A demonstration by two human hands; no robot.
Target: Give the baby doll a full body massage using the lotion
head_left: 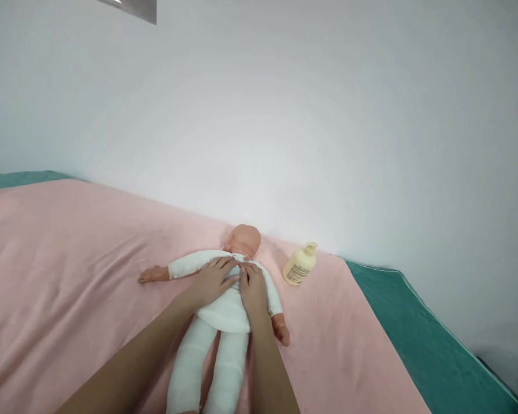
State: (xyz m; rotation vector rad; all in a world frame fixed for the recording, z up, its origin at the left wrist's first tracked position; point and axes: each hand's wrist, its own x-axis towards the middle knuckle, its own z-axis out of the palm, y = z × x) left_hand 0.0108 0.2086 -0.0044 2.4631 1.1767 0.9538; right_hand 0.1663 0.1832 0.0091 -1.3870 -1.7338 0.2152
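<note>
A baby doll point(227, 310) with a white cloth body and plastic head and hands lies stretched out on a pink sheet, its head toward the wall. Its arms are spread to the sides, and the feet run out of view at the bottom. Flat on the left side of the doll's upper body rests my left hand point(213, 280), fingers extended. My right hand point(253, 284) lies on the other side of the torso, also with fingers stretched out. Both hands touch the doll near its chest, fingertips close together below the neck.
A pale yellow pump bottle point(300, 265) with printed text stands on the pink sheet point(336, 333), right of the doll. Green covering point(418, 322) shows beyond the sheet at the right and far left. A white wall point(259, 115) rises directly behind.
</note>
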